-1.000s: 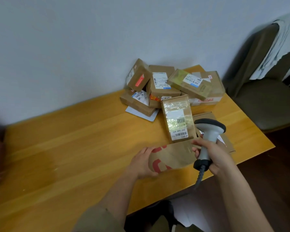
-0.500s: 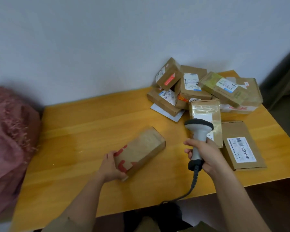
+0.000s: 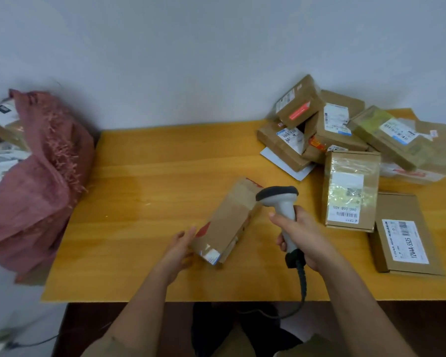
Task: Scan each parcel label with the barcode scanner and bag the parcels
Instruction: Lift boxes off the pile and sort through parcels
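Partly hidden, the cardboard parcel (image 3: 225,222) lay at the wooden table's (image 3: 150,176) centre, its far corner behind the barcode scanner (image 3: 281,212). At nine o'clock, the cut-off pink sack (image 3: 36,181) held blurred labelled parcels. The left hand (image 3: 179,247) touched the parcel's near end, fingers loosely straight; the right hand (image 3: 301,238) gripped the scanner's handle.

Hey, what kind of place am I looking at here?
Probably a small home or office parcel-sorting spot, not a warehouse: a pile of labelled cardboard parcels on a plain wooden table, a handheld barcode scanner, and a red sack already holding parcels.
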### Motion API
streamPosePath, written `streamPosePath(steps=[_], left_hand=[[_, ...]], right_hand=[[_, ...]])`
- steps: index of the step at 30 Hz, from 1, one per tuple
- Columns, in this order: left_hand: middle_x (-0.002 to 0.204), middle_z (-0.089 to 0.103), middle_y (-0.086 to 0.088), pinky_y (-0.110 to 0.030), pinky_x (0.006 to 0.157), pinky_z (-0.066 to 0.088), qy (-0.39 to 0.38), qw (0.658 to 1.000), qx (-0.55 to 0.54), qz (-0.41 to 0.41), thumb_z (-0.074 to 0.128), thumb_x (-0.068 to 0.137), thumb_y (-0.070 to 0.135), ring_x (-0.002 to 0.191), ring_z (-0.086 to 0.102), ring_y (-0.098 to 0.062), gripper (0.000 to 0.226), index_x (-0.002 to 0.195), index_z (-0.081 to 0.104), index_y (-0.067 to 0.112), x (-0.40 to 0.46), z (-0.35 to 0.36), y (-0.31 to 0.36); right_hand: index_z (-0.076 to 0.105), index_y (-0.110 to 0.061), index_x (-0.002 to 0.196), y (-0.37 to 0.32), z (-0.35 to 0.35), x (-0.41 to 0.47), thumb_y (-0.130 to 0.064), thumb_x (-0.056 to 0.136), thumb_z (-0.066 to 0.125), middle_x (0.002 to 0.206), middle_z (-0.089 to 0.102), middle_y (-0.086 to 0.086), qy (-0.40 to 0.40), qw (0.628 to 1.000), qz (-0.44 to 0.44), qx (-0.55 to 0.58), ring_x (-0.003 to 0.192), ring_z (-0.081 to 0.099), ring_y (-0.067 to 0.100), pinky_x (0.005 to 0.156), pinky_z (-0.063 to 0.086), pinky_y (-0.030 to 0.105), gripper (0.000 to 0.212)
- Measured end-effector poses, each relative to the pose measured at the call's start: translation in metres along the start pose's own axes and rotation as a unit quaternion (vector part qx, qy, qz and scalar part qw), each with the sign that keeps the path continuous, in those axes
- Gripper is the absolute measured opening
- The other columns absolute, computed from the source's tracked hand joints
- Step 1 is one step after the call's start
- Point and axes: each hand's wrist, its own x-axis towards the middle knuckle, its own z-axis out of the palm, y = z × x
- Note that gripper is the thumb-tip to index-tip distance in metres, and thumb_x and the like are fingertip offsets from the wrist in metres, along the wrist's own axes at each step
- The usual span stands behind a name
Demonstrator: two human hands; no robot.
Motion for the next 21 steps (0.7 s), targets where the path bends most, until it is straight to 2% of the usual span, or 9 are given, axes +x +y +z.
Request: streamPosePath(steps=[2, 4, 5, 7, 10, 14, 16, 18, 21], left_hand=[[0.150, 0.027, -0.002, -0.048, 0.107, 0.040, 0.025, 0.980, 0.161, 0.115, 0.071, 0.059, 0.075, 0.135, 0.035, -0.026, 0.116, 0.152, 0.019, 0.028, -0.003, 0.010, 0.002], [0.151, 0.014, 0.004, -0.050, 0.112, 0.033, 0.021, 0.918, 0.329, 0.220, 0.076, 0.046, 0.078, 0.139, 0.021, -0.022, 0.135, 0.153, 0.007, 0.033, -0.005, 0.023, 0.003], [0.147, 0.014, 0.006, -0.050, 0.111, 0.033, 0.017, 0.886, 0.388, 0.253, 0.079, 0.046, 0.076, 0.137, 0.021, -0.022, 0.136, 0.152, 0.006, 0.033, -0.005, 0.028, 0.004], [0.138, 0.019, 0.007, -0.048, 0.107, 0.039, 0.000, 0.866, 0.421, 0.270, 0.083, 0.054, 0.061, 0.133, 0.027, -0.025, 0.124, 0.149, 0.010, 0.032, -0.002, 0.034, 0.009], [0.135, 0.024, 0.006, -0.042, 0.095, 0.051, -0.040, 0.899, 0.361, 0.245, 0.081, 0.069, 0.039, 0.129, 0.035, -0.023, 0.101, 0.147, 0.017, 0.029, 0.001, 0.035, 0.018], [0.129, 0.052, -0.003, -0.025, 0.067, 0.055, -0.060, 0.983, 0.124, 0.119, 0.068, 0.088, 0.031, 0.107, 0.059, -0.020, 0.069, 0.147, 0.034, 0.018, 0.000, 0.028, 0.022], [0.115, 0.064, -0.004, -0.030, 0.068, 0.056, -0.075, 0.995, 0.031, 0.056, 0.059, 0.093, 0.034, 0.097, 0.063, -0.018, 0.046, 0.135, 0.051, 0.016, -0.003, 0.025, 0.017], [0.110, 0.068, -0.006, -0.039, 0.080, 0.057, -0.086, 0.996, -0.018, 0.022, 0.052, 0.095, 0.037, 0.098, 0.063, -0.020, 0.033, 0.122, 0.060, 0.019, -0.002, 0.022, 0.009], [0.117, 0.064, -0.006, -0.045, 0.089, 0.053, 0.002, 0.999, -0.007, 0.038, 0.048, 0.098, 0.032, 0.104, 0.060, -0.023, 0.034, 0.128, 0.055, 0.018, 0.005, 0.022, 0.000]], right_hand=[[0.049, -0.019, 0.111, 0.001, 0.001, 0.000, -0.033, 0.094, 0.066, 0.094, 0.056, 0.012, -0.004, 1.000, -0.001, -0.004, 0.053, 0.059, 0.011, 0.049, 0.048, 0.024, 0.027], [0.049, -0.018, 0.112, 0.002, 0.001, 0.000, -0.031, 0.095, 0.065, 0.094, 0.056, 0.012, -0.001, 1.000, 0.000, 0.002, 0.052, 0.058, 0.011, 0.049, 0.049, 0.025, 0.028], [0.049, -0.018, 0.112, 0.002, 0.001, 0.001, -0.030, 0.095, 0.065, 0.094, 0.055, 0.011, 0.002, 1.000, 0.000, 0.007, 0.052, 0.058, 0.010, 0.048, 0.049, 0.025, 0.026], [0.049, -0.019, 0.110, 0.001, -0.001, 0.001, -0.028, 0.095, 0.065, 0.092, 0.055, 0.011, 0.010, 1.000, -0.004, 0.017, 0.051, 0.058, 0.010, 0.048, 0.049, 0.025, 0.024], [0.051, -0.018, 0.112, 0.001, -0.006, -0.001, -0.027, 0.095, 0.065, 0.090, 0.054, 0.011, 0.014, 1.000, -0.013, 0.021, 0.053, 0.059, 0.012, 0.049, 0.049, 0.026, 0.023], [0.052, -0.016, 0.114, 0.001, -0.012, -0.003, -0.026, 0.096, 0.065, 0.088, 0.055, 0.013, 0.009, 0.999, -0.029, 0.027, 0.053, 0.059, 0.013, 0.050, 0.049, 0.027, 0.024], [0.053, -0.015, 0.115, 0.001, -0.015, -0.004, -0.026, 0.095, 0.065, 0.090, 0.056, 0.013, 0.006, 0.999, -0.036, 0.032, 0.053, 0.059, 0.014, 0.049, 0.049, 0.027, 0.025], [0.054, -0.015, 0.116, 0.001, -0.017, -0.006, -0.025, 0.095, 0.065, 0.093, 0.057, 0.014, -0.001, 0.999, -0.038, 0.034, 0.054, 0.059, 0.015, 0.050, 0.049, 0.027, 0.026], [0.055, -0.015, 0.115, 0.001, -0.021, -0.007, -0.025, 0.095, 0.066, 0.097, 0.059, 0.017, -0.004, 0.999, -0.034, 0.032, 0.055, 0.060, 0.016, 0.050, 0.050, 0.027, 0.026]])
